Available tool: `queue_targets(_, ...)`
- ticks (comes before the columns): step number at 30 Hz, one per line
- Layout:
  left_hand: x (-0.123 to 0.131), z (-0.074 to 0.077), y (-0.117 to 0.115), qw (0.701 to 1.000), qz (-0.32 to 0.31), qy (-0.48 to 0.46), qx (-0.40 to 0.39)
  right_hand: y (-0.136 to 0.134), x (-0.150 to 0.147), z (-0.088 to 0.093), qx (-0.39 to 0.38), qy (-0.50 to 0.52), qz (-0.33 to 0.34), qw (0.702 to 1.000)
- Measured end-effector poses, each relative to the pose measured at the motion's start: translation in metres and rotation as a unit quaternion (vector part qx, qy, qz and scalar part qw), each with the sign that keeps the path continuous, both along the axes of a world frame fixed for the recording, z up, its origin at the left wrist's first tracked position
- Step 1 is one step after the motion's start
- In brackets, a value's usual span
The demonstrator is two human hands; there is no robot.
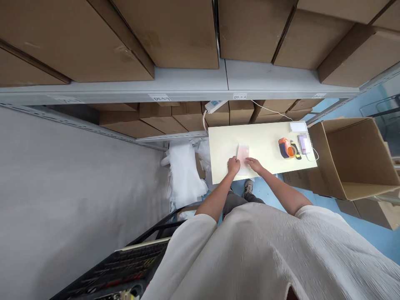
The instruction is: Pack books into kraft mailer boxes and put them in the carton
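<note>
A flat pink packet, apparently inside a clear or whitish sleeve, lies on the pale yellow table. Closed at the packet's left edge, my left hand pinches it with curled fingers. From the other side, my right hand reaches in with its fingers stretched out, the tips resting on the packet's right edge. What is printed on the packet is too small to read. Part of the whitish sleeve shows below the pink area, between the hands.
An orange and dark tape dispenser and a yellow-black cutter lie on the table's right side. An open carton stands beyond it. White packing sheets are piled left. Shelves with cartons overhang the back; a power strip hangs there.
</note>
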State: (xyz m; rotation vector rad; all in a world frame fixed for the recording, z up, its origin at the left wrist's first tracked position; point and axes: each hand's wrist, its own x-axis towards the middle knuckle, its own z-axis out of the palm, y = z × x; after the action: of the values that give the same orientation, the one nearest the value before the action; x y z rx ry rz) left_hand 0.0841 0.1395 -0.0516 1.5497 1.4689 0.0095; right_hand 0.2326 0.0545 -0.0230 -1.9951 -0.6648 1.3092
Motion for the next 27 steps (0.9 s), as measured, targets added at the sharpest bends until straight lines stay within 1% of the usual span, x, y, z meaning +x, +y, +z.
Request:
queue_targets(2, 0.002, -0.003, 0.005, 0.999, -0.003, 0.048, 0.004, -0.001, -0.002, -0.001, -0.014, -0.011, 0.000, 1.000)
queue_targets(4, 0.002, -0.006, 0.009, 0.998, -0.003, 0.062, -0.008, 0.000, -0.004, -0.002, -0.024, -0.021, 0.003, 0.999)
queue_targets(7, -0.003, -0.010, 0.012, 0.999, 0.014, 0.024, -0.018, 0.000, -0.006, -0.003, -0.029, -0.041, 0.004, 0.999)
queue_targets(11, -0.019, -0.011, 0.006, 0.999, 0.037, -0.037, 0.000, -0.005, -0.010, -0.002, -0.051, -0.066, -0.018, 0.996)
queue_targets(14, -0.030, -0.008, -0.003, 0.997, 0.015, -0.080, 0.012, -0.008, -0.015, -0.002, -0.068, -0.079, -0.036, 0.994)
queue_targets(17, -0.035, -0.005, -0.009, 0.993, -0.012, -0.120, 0.002, -0.005, -0.018, -0.004, -0.065, -0.089, -0.051, 0.993)
queue_targets(21, -0.032, -0.002, -0.010, 0.986, -0.025, -0.164, -0.025, 0.001, -0.012, -0.008, -0.053, -0.100, -0.075, 0.991)
queue_targets(27, -0.017, 0.000, -0.012, 0.981, -0.046, -0.182, -0.037, -0.001, 0.010, -0.013, -0.032, -0.090, -0.072, 0.993)
